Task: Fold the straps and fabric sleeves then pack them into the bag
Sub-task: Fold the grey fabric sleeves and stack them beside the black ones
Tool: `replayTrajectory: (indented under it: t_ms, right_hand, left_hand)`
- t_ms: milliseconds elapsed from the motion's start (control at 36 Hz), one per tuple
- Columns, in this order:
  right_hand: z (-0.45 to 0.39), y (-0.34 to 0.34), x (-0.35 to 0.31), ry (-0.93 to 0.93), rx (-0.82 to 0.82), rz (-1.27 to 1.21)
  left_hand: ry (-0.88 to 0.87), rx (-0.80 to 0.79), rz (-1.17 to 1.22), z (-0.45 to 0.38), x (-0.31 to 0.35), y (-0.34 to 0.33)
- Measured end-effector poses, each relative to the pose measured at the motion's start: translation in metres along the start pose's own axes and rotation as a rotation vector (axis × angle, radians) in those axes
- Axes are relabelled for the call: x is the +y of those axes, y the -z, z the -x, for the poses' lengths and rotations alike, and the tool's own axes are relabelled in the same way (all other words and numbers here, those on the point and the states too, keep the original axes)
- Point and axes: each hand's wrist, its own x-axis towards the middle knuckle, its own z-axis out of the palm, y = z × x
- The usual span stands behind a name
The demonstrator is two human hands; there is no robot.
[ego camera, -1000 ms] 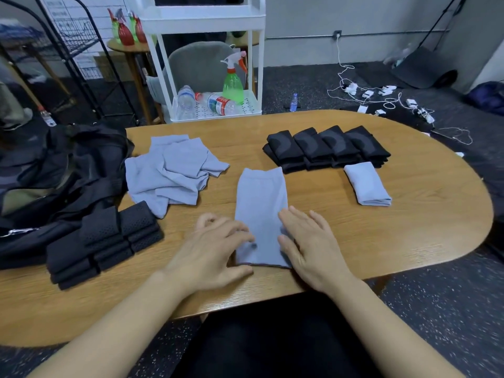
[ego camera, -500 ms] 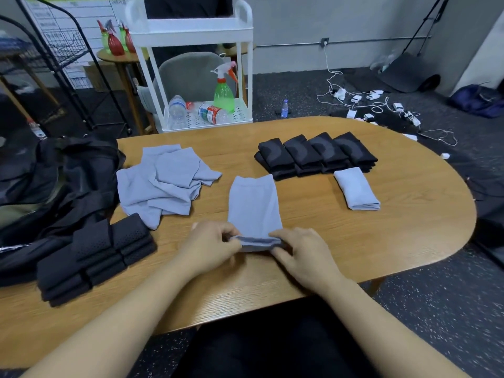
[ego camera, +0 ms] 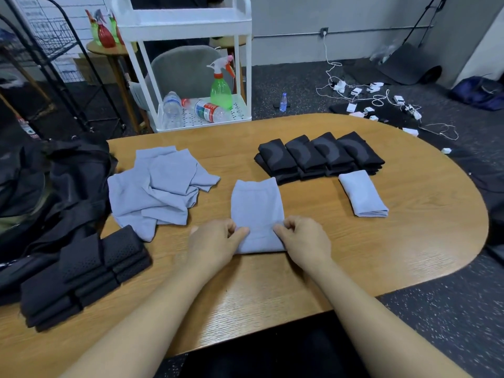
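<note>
A light blue fabric sleeve (ego camera: 256,205) lies flat in front of me on the wooden table (ego camera: 409,241), its near end folded up over itself. My left hand (ego camera: 215,241) pinches the fold's left corner and my right hand (ego camera: 302,238) pinches its right corner. A loose pile of blue sleeves (ego camera: 158,189) sits to the left. One folded blue sleeve (ego camera: 362,193) lies to the right. Folded black sleeves (ego camera: 319,155) stand in a row behind it. Stacked black mesh straps (ego camera: 81,271) rest at the near left beside the black bag (ego camera: 54,186).
A white rolling cart (ego camera: 188,31) with bottles and a green spray bottle (ego camera: 220,90) stands behind the table, with a grey chair (ego camera: 185,69) behind it. Cables and chargers (ego camera: 368,96) lie on the dark floor at the back right.
Both hands went from pressing flat on the sleeve's near end to pinching that edge and carrying it away from me, so the near part now lies folded over.
</note>
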Motion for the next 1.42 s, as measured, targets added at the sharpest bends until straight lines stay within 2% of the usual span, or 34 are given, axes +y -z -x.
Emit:
replayTrajectory:
  t_ms: [111, 278, 417, 556, 667, 722, 806, 861, 889, 972, 1056, 1250, 1333, 1417]
  right_hand:
    - [0.000, -0.001, 0.000, -0.004, 0.021, 0.050]
    - [0.005, -0.004, 0.001, 0.052, 0.076, 0.146]
    - [0.009, -0.007, 0.004, 0.125, 0.120, 0.237]
    - [0.007, -0.008, 0.007, 0.057, 0.101, 0.123]
    - [0.007, -0.001, 0.012, 0.014, 0.168, -0.060]
    - [0.012, 0.002, 0.013, 0.113, 0.248, -0.002]
    - [0.021, -0.001, 0.013, 0.538, 0.375, 0.242]
    - [0.025, -0.012, 0.018, 0.799, 0.275, 0.382]
    - [0.025, -0.018, 0.023, 0.862, 0.190, 0.464]
    - [0.024, -0.028, 0.039, 0.816, 0.063, 0.617]
    - [0.021, -0.024, 0.045, 0.745, 0.053, 0.653]
    - [0.026, -0.017, 0.047, 0.623, 0.021, 0.595]
    - [0.033, -0.015, 0.042, 0.647, 0.017, 0.564]
    - [0.042, -0.016, 0.035, 0.727, -0.010, 0.565]
  left_hand:
    - [-0.007, 0.062, -0.120, 0.001, 0.002, -0.001]
    - [-0.099, 0.226, -0.180, 0.004, -0.008, -0.012]
    - [-0.087, 0.244, -0.266, 0.003, -0.011, -0.015]
    - [-0.075, 0.217, -0.287, 0.007, -0.010, -0.009]
    - [-0.045, 0.268, -0.112, 0.018, -0.007, -0.002]
    - [-0.073, 0.323, -0.099, 0.024, -0.004, 0.001]
    - [-0.179, 0.336, -0.097, 0.038, 0.004, -0.002]
    - [-0.279, 0.254, -0.065, 0.050, 0.017, -0.007]
    - [-0.311, 0.166, -0.066, 0.055, 0.025, -0.009]
    - [-0.257, -0.093, -0.167, 0.062, 0.033, -0.023]
    - [-0.249, -0.161, -0.346, 0.061, 0.025, -0.034]
    - [-0.283, -0.069, -0.429, 0.056, 0.022, -0.029]
    - [-0.379, 0.080, -0.426, 0.046, 0.008, -0.024]
    - [-0.401, 0.188, -0.442, 0.036, -0.001, -0.010]
